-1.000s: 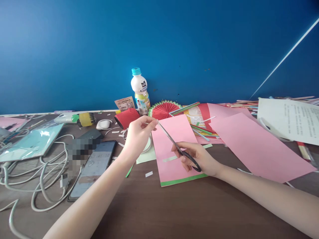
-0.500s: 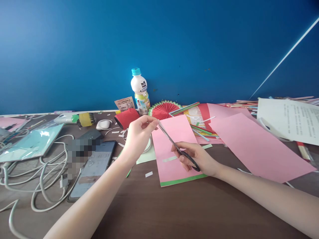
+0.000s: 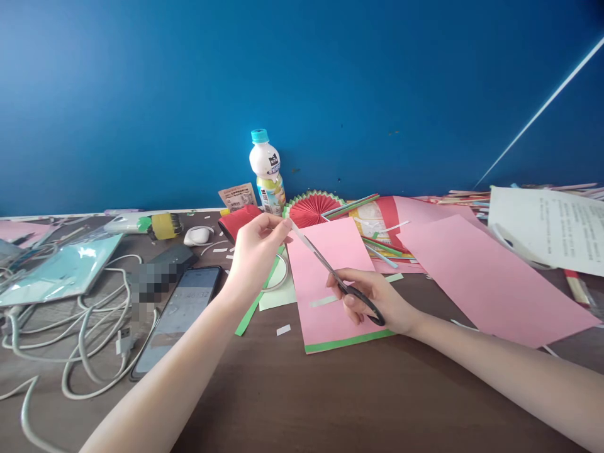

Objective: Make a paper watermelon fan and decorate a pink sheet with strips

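My right hand (image 3: 372,302) grips the black handles of a pair of scissors (image 3: 330,270), whose blades point up and left. My left hand (image 3: 255,251) is raised over the table, its fingertips pinched on a small pale paper strip right at the scissor tips. Below both hands lies a pink sheet (image 3: 330,283) with a green lower edge and a pale strip on it. A green paper strip (image 3: 255,299) lies on the table under my left wrist.
A phone (image 3: 182,314), white cables (image 3: 80,340) and a teal pouch (image 3: 61,270) crowd the left. A drink bottle (image 3: 267,173), red paper fan (image 3: 311,207) and red roll (image 3: 238,220) stand by the blue wall. Larger pink sheets (image 3: 486,277) and printed paper (image 3: 547,226) lie right.
My left hand has shifted slightly left and up with the strip, and the scissor tips have followed it. The green strip under my left wrist now shows more.
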`<state>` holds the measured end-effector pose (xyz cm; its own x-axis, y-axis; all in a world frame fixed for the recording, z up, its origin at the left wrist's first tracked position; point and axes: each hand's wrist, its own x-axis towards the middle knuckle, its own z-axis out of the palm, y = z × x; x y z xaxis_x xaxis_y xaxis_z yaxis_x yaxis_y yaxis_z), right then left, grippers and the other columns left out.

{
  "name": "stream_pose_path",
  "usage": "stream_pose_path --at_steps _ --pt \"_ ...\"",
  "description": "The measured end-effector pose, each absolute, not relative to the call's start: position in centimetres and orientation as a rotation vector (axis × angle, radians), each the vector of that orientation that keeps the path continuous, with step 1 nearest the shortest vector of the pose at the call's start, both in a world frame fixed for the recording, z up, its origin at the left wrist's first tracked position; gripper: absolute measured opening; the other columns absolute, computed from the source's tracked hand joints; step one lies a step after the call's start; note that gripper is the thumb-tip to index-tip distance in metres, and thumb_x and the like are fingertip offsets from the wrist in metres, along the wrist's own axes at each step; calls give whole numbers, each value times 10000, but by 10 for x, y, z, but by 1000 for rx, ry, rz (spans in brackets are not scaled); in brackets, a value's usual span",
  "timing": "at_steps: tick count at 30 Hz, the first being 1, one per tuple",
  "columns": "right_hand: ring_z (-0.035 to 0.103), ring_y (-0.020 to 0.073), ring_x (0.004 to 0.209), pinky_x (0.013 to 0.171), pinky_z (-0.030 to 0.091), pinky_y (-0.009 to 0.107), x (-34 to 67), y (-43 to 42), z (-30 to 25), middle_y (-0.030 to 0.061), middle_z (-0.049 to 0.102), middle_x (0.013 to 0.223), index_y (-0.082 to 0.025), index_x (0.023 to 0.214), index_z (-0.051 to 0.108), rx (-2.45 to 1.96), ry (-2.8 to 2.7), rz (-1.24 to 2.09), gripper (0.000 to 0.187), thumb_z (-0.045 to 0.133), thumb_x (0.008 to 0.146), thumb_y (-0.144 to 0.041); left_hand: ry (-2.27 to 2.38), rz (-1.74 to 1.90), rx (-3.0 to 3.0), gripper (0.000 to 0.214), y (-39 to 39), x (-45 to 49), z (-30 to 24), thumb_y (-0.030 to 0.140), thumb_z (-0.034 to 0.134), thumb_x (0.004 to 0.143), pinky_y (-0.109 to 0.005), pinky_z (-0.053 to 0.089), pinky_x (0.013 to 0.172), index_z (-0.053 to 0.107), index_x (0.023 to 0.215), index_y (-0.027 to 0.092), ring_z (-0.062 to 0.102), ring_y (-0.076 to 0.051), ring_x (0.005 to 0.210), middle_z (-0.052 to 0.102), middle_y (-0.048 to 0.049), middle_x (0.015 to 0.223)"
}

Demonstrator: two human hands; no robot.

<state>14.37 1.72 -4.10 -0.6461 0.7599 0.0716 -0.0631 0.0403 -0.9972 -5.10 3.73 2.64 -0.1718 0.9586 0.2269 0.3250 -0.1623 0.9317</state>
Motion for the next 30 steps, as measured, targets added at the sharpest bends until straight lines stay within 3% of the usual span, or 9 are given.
stream_pose_path --at_steps 17,21,30 --pt "455 34 434 402 380 209 144 18 -41 -16 415 752 -157 951 510 -640 -1692 1664 432 576 745 -531 1524 1186 1555 202 40 -51 24 384 557 752 -287 416 700 576 755 183 592 -155 746 615 -6 743" --pt "458 33 430 404 368 208 144 18 -42 -19 413 747 -158 961 501 -639 -1690 1660 413 563 764 -515 1428 1162 1518 135 38 -49 26 283 594 713 -276 415 676 522 775 187 584 -147 745 598 3 768" --pt "456 35 441 415 386 207 144 18 -42 -25 408 741 -160 962 488 -662 -1701 1658 411 550 771 -519 1272 1123 1406 276 35 -44 27 171 610 676 -292 425 699 402 852 210 612 -149 742 643 21 689"
